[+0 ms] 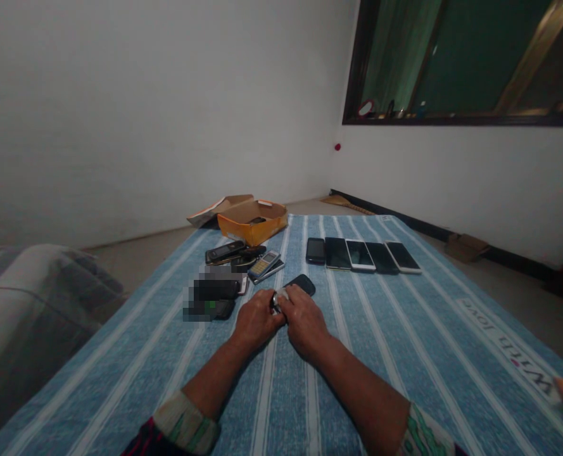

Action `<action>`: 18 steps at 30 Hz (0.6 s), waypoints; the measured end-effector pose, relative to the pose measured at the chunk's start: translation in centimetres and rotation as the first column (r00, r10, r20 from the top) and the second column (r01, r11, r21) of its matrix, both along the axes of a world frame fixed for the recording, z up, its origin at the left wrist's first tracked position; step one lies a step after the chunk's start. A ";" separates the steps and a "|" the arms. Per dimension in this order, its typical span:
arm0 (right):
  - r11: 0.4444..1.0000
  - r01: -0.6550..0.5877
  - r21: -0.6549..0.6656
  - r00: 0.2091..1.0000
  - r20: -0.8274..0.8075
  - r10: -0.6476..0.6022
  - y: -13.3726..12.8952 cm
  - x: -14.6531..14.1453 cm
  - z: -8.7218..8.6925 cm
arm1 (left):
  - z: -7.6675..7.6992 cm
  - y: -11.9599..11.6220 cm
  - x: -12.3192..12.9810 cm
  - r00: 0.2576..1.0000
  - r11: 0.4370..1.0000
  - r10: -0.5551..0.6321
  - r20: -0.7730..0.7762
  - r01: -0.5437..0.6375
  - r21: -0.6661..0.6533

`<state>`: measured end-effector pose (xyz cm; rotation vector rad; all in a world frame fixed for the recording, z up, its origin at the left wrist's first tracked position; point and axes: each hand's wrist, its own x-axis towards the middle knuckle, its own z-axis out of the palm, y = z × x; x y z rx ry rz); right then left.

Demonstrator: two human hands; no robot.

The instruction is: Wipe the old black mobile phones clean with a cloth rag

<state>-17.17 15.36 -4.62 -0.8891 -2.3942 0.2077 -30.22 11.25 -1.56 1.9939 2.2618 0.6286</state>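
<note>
- Left hand [259,320] and right hand [304,320] were together, near the middle of the striped cloth-covered surface [281,405], forearms coming in from either side.
- Fingers: bent and closed in on a small shiny thing [276,301], whitish and silvery, mostly covered. Both hands were at it; which one bore its weight, couldn't tell.
- Small shiny thing sat right between the two sets of fingertips, so neither hand was clearly nearer. Its long axis was hidden, no call made.
- Dark phone [303,284]: just beyond the fingers, slightly to the right, rounded far end showing, near end behind the right hand. Right hand was nearer to it, left further off.
- Dark phone's long axis: only partly visible, couldn't be fixed. Touching the right fingers or only behind them, also unclear.
- Loose pile of phones, beyond the left hand and to its left; nearest recognisable one was a blue-grey keypad phone [265,263], long axis slanting away to the right. Part of that pile was pixelated.
- Row of five phones [360,254] lay further out on the right, side by side, long axes pointing roughly away from the person.
- Orange box [253,229] stood behind the pile, open.
</note>
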 end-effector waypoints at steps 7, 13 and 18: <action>0.987 0.160 -0.034 0.986 -0.039 -0.161 2.8 0.8 0.5 | 0.2 -0.1 0.2 0.999 0.999 0.039 0.020 -0.038 -0.033; 0.965 0.240 -0.102 0.959 -0.127 -0.252 5.0 1.1 0.1 | 0.1 -0.4 0.4 0.999 1.000 0.025 0.042 -0.026 0.002; 0.981 0.185 -0.064 0.971 -0.143 -0.192 5.5 0.7 0.5 | -0.2 -0.4 0.5 0.998 0.999 0.002 0.062 -0.004 0.040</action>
